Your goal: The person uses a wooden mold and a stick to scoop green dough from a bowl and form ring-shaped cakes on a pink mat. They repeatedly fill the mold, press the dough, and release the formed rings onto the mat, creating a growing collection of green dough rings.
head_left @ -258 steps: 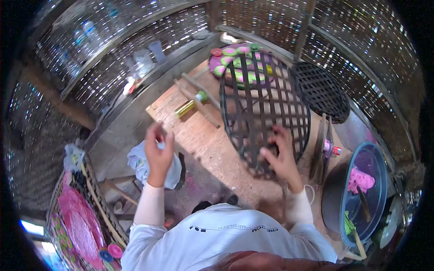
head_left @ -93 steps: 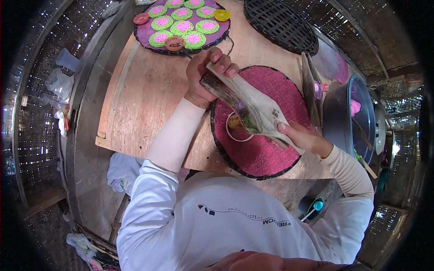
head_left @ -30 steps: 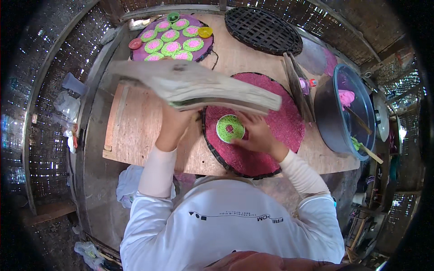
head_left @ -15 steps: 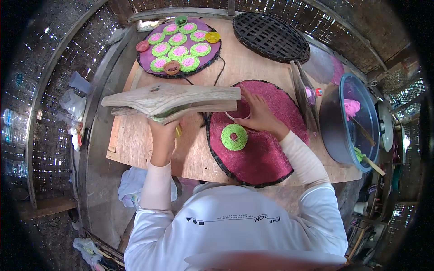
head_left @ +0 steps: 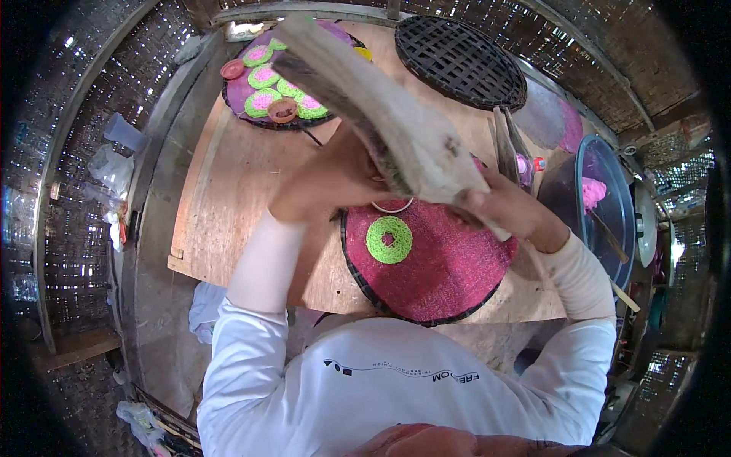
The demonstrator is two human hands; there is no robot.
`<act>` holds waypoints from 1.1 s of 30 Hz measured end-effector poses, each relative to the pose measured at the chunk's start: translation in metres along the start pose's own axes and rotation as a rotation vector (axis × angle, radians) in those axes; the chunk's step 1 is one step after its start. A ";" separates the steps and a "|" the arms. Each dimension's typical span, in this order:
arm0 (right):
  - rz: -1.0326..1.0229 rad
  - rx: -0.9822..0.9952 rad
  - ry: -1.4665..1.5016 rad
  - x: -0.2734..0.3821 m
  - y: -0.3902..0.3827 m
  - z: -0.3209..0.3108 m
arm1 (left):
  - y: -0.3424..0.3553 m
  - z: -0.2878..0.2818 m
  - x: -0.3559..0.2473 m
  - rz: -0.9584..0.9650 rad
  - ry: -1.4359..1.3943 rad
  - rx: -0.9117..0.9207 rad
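A long, pale two-piece wooden press (head_left: 415,126) hangs tilted over the table, its far-left end raised and its other end low at the right. My left hand (head_left: 324,183) is closed at its middle from beneath; the tool hides some fingers. My right hand (head_left: 514,209) wraps round the low end. Below, on a round tray covered in magenta mesh (head_left: 442,274), lies a ring of green noodle-like strands (head_left: 389,240) with an open centre. A thin white hoop (head_left: 394,206) shows beside that ring, partly covered by the press.
Several green-and-pink rounds (head_left: 263,76) and small bowls (head_left: 282,111) sit on a far-left tray. A dark woven tray (head_left: 461,61) lies at the back. On the right stands a deep tub (head_left: 560,179) with pink dough (head_left: 593,193), near wooden slats (head_left: 505,145).
The press has swung from level to a steep tilt, its left end rising away from me. My right hand, open over the tray before, has moved right and closed on the press's end.
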State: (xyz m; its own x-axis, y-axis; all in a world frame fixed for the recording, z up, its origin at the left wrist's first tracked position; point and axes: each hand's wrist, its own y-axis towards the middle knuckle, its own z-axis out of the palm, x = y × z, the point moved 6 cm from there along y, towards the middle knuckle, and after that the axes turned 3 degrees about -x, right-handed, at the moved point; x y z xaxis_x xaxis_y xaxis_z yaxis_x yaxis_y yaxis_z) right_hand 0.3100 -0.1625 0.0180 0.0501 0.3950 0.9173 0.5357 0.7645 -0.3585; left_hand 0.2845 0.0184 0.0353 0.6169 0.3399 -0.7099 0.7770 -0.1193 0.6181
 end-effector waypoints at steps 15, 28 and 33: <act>0.339 0.030 -0.056 -0.080 0.049 -0.023 | 0.010 -0.005 0.125 -0.307 -1.633 -0.384; 0.292 -0.159 -0.181 -0.082 0.044 -0.027 | -0.016 0.007 0.149 -0.486 -1.584 -0.717; 0.330 -0.193 -0.303 -0.081 0.033 -0.043 | -0.017 0.027 0.148 -0.571 -1.560 -0.696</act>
State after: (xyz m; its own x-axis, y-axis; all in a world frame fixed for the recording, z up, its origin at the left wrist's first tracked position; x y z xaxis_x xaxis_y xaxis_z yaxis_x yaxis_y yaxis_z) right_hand 0.3597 -0.1913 -0.0607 0.0115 0.7527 0.6582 0.6802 0.4766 -0.5569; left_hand 0.3662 0.0456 -0.0894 0.1763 -0.9546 -0.2402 0.9778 0.1979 -0.0691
